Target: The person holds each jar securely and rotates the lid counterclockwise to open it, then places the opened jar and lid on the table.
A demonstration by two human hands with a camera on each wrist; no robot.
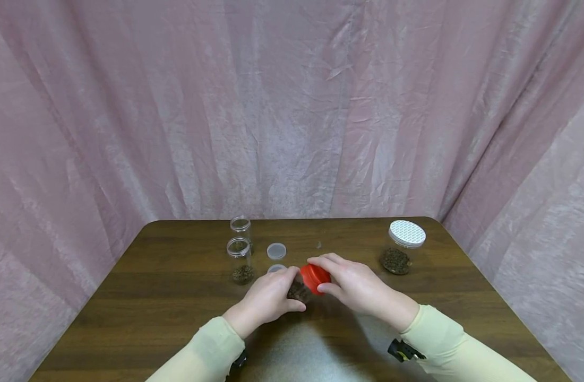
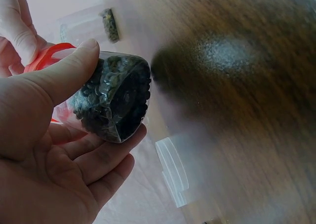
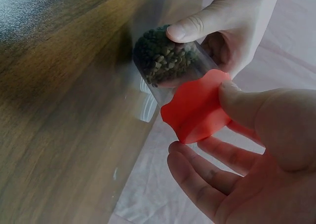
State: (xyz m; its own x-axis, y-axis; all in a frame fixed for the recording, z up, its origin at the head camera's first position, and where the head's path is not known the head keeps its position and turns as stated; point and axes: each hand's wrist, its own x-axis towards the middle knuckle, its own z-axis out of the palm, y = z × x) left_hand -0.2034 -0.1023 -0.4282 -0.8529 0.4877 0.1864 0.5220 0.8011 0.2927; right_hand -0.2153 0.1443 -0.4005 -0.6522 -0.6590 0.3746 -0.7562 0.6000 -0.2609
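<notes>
Leaning sideways in the left hand (image 1: 265,297), a clear jar (image 1: 298,293) of dark granules is held above a brown wooden counter (image 1: 153,297) in the head view. The right hand (image 1: 356,284) pinches a red lid (image 1: 315,278) at the jar's mouth. Just beyond the left hand lie two round plastic pieces, a farther disc (image 1: 276,251) in full sight and a nearer disc (image 1: 275,268) partly covered by the fingers. To their left stand a front jar (image 1: 239,262), with granules at its bottom, and a back jar (image 1: 240,227) partly hidden behind it. Well apart on the right, a wider jar (image 1: 395,260) with a white patterned cap (image 1: 407,233) also holds granules. A pink curtain (image 1: 273,106) hangs behind.

From the left wrist, the left thumb presses one side of the clear jar while the fingers curve along the opposite side. Granules lie at the base end, and the red lid shows at the other end, near the right hand.

From the right wrist, the thumb rests against the lid's scalloped side, with fingers curled along its other side. Whether the lid sits fully on the mouth, I cannot tell from this angle.
</notes>
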